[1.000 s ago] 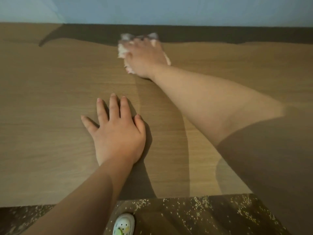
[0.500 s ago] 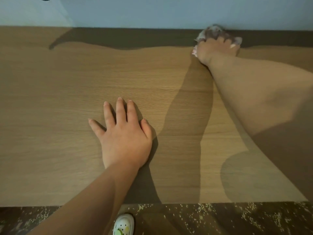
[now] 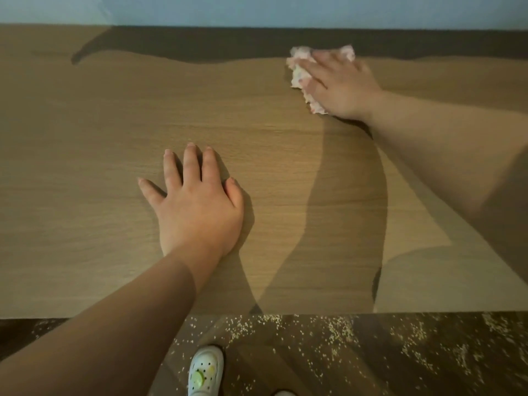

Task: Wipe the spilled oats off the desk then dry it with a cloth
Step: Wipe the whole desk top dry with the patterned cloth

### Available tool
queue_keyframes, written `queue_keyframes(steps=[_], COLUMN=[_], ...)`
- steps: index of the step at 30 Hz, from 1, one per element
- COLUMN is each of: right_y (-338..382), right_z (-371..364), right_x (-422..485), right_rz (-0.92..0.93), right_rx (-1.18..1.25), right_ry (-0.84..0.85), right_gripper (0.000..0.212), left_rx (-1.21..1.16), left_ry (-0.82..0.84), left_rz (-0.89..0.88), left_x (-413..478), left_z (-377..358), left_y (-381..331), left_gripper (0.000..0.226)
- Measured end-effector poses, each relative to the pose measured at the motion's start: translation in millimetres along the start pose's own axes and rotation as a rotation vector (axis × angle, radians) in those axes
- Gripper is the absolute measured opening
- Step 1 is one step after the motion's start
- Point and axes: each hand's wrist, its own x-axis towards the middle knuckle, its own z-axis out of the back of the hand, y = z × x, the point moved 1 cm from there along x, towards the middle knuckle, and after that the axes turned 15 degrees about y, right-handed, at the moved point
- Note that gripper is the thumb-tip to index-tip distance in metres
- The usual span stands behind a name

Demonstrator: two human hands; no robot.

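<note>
Fingers [image 3: 192, 164] of left hand [image 3: 197, 207]: straight, slightly spread, little finger splayed to the left, thumb tucked on the right. Laid flat, palm down, on counter [image 3: 85, 195], around the middle. Holding nothing. Left forearm entering from near-left corner of view.

Fingers [image 3: 314, 67] of right hand [image 3: 340, 87]: extended, close together, laid over cloth [image 3: 300, 74] and pressing it to counter. Slightly blurred; any curl at the tips not discernible. Right forearm reaching in from the right side, well apart from left hand.

Cloth: crumpled, pale with pinkish marks. Located far right on counter, close to far edge. Mostly covered by right hand; visible beyond the fingertips on the far side and along the left side of the hand. Far part lying within the dark shadow band along the far edge.

Counter: brown wood grain, crossed by arm shadows right of centre.

Oats [image 3: 337, 330]: scattered on floor [image 3: 285, 364] just below near edge of counter, thicker toward the right.

Shoe [image 3: 205, 370]: white, perforated, with small charms; on floor among oats, just right of left forearm.

Wall [image 3: 285, 10]: pale blue, behind far edge.
</note>
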Motion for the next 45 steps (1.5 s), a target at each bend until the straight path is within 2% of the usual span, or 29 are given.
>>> queue_keyframes(steps=[2, 4, 9, 13, 15, 17, 21, 23, 26, 30, 32, 33, 36, 37, 39, 41, 43, 45], right_y=[-12.2, 1.4, 57.2, 74.9, 65.4, 51.3, 31.8, 40.3, 72.2, 118.3, 107.0, 93.1, 49.4, 43.3, 52.3, 78.8, 110.0, 125.1], right_z=[0.2, -2.8, -15.6, -46.9, -59.3, -56.0, -26.8, -24.2, -40.7, -77.6, -78.6, -73.5, -52.0, -48.6, -51.4, -62.0, -74.6, -85.8], right_x=[0.5, -0.7, -37.2, -119.5, -145.4, -137.7, -71.6, -57.2, -85.8, -194.2, -201.7, -188.8, -134.6, -122.9, -121.5, -143.8, -183.5, -217.2], right_rz=[-0.136, -0.085, 0.297, 0.700, 0.774, 0.623, 0.060, -0.037, 0.017, 0.319, 0.321, 0.233, -0.185, -0.272, -0.317, -0.227, -0.056, 0.066], right_rx=[0.055, 0.040, -0.135, -0.258, -0.270, -0.254, 0.003, 0.069, 0.034, -0.085, -0.119, -0.102, 0.119, 0.168, 0.184, 0.115, 0.028, -0.027], right_ry=[0.009, 0.008, 0.056, 0.059, 0.049, 0.047, 0.013, 0.016, 0.009, -0.006, -0.001, 0.003, 0.026, 0.017, 0.010, 0.019, -0.008, -0.003], right_gripper=[0.049, 0.048, 0.048, 0.047, 0.047, 0.048, 0.047, 0.047, 0.048, 0.047, 0.045, 0.045, 0.049, 0.048, 0.049, 0.049, 0.049, 0.048], left_rx=[-0.004, -0.004, -0.011, -0.011, -0.007, -0.002, 0.006, 0.022, 0.016, 0.012, 0.013, 0.014, 0.012, 0.015, 0.026, 0.028, 0.027, 0.054], left_ry=[0.003, 0.005, -0.016, -0.021, -0.019, -0.018, -0.020, -0.016, -0.016, 0.015, 0.018, 0.017, 0.002, -0.001, 0.002, 0.001, 0.005, 0.001], left_rz=[0.003, -0.001, -0.008, -0.017, -0.017, -0.018, -0.017, -0.013, -0.006, -0.018, -0.027, -0.027, -0.038, -0.041, -0.050, -0.045, -0.057, -0.172], left_x=[-0.3, -0.6, 1.2, 1.0, 1.7, 1.3, 1.5, 1.2, 2.0, -0.2, -0.2, -0.5, -1.0, -0.9, 0.1, 0.3, -1.5, -4.8], left_z=[-0.2, -0.7, -1.1, -2.5, -2.5, -2.9, -2.6, -3.4, -2.1, 0.8, 1.4, 1.7, 1.8, 1.5, 0.6, -0.5, 1.4, 2.3], left_y=[-0.3, -0.8, 0.4, 0.7, 1.2, 1.5, 1.4, 1.2, 1.2, -0.9, -0.5, 0.2, 0.9, 1.3, 1.4, 1.1, 0.3, -1.1], left_gripper=[0.063, 0.062, 0.058, 0.058, 0.058, 0.057, 0.058, 0.058, 0.057, 0.056, 0.056, 0.056, 0.055, 0.055, 0.055, 0.055, 0.052, 0.049])
